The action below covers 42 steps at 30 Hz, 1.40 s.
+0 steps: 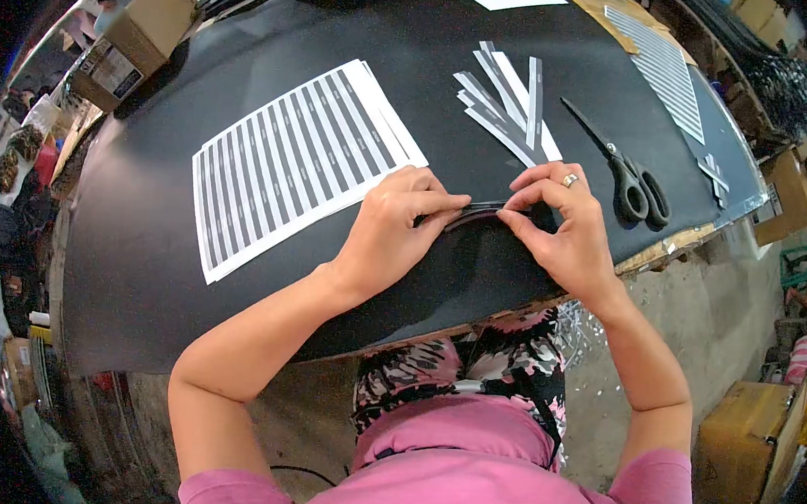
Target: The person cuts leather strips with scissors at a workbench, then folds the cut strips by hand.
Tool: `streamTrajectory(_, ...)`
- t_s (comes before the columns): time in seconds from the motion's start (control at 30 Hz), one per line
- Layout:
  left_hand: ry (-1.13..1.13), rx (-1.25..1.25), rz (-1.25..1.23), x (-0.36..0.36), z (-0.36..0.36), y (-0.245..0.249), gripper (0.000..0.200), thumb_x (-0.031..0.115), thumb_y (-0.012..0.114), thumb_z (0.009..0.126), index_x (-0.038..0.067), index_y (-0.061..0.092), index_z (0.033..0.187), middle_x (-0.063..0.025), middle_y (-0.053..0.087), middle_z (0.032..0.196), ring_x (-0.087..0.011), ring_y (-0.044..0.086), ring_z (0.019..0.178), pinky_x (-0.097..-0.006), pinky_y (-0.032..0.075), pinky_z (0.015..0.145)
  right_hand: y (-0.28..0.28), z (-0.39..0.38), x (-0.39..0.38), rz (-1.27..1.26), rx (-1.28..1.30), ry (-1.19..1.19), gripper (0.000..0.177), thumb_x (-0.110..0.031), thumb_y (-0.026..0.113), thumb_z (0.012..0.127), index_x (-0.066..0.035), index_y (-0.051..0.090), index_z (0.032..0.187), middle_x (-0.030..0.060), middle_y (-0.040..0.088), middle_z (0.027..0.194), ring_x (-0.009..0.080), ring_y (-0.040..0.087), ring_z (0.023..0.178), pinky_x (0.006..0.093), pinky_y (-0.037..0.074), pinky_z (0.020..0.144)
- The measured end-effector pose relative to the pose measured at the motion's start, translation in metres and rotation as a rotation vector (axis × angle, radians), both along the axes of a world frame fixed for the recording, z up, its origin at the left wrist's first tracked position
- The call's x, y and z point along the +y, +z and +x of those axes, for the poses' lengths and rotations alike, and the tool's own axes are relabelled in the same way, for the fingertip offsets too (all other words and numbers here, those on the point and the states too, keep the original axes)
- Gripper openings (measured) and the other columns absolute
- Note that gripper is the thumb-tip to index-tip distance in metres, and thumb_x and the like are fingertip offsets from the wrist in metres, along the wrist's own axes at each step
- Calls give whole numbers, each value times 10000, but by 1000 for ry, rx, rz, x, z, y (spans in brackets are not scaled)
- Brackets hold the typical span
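Between my two hands a thin dark strip (483, 207) is stretched, slightly bowed, just above the black tabletop. My left hand (395, 215) pinches one end between thumb and fingertips. At the other end, the thumb and index finger of my right hand (562, 222), which wears a ring, are closed on it. The fingers cover both ends, and what the strip is made of cannot be made out. Beyond my right hand lies a loose fan of grey-and-white paper strips (536, 101). Black-handled scissors (629, 180) rest to its right, blades slightly apart.
Left of my hands lie stacked sheets (287, 172) printed with dark stripes. Another striped sheet (660, 68) and a few small strips (712, 180) are along the right edge. A cardboard box (136, 41) stands at the back left. Paper scraps litter the floor (595, 352).
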State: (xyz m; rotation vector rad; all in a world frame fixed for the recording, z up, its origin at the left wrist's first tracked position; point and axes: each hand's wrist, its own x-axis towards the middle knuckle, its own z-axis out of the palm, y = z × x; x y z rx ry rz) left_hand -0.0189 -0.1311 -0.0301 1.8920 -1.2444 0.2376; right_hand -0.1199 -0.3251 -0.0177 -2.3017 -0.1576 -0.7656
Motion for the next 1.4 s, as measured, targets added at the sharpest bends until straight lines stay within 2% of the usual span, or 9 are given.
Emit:
streamTrajectory(0.23,-9,7,-13,0,2,-1,213,-20,713,729,52,731,928,-89,614,757,-202,596,701,-302,461,614,-6,4,2,72,44,20,132,-56,759,689,-58,660,776,64,656,843,247,564,907,346,444,811)
streamTrajectory(0.4,-24,39,-9,1,2,0,219,-20,713,724,54,731,930,-91,598,728,-198,580,677,-303,448,598,-5,3,4,121,117,-11,115,-67,756,700,-51,675,780,64,652,798,228,572,880,334,459,766)
streamTrajectory(0.83,-45,13,-29,0,4,0,238,-38,701,709,62,734,922,-83,599,711,-203,579,671,-310,447,599,-5,3,5,30,39,-25,132,-26,752,674,-37,674,780,80,636,780,246,589,834,341,479,724)
streamTrajectory(1.03,-52,-5,15,2,6,3,209,-18,698,725,53,728,919,-91,612,727,-218,595,700,-319,458,626,-1,5,6,101,47,-19,257,6,728,684,-62,657,922,81,636,787,239,614,806,328,483,721)
streamTrajectory(1.13,-78,60,66,2,7,13,186,10,693,764,36,718,947,-105,655,795,-222,624,747,-320,478,662,0,7,1,109,71,30,308,10,722,689,-76,642,974,79,642,783,241,630,780,327,483,727)
streamTrajectory(1.2,-50,291,6,3,4,24,185,36,686,802,14,702,985,-119,687,884,-223,653,822,-312,499,726,2,7,0,183,101,100,342,21,711,695,-76,618,1010,74,652,768,195,644,735,303,484,678)
streamTrajectory(1.23,-79,323,1,2,4,25,215,56,700,805,7,693,1015,-128,694,933,-219,664,866,-305,507,771,5,6,0,184,99,99,342,21,711,695,-76,618,1010,74,652,768,195,644,735,303,484,678)
streamTrajectory(1.33,-148,181,-2,0,-6,24,254,58,718,786,11,690,1034,-130,693,932,-219,668,865,-297,509,776,20,1,3,300,217,165,383,24,700,700,-75,585,1052,69,659,753,138,645,719,274,473,602)
streamTrajectory(1.4,-158,205,67,0,-12,25,240,58,737,761,25,709,997,-108,700,891,-188,660,768,-275,506,692,26,-2,6,288,276,169,390,19,694,701,-64,561,1059,67,663,754,110,644,712,257,459,553)
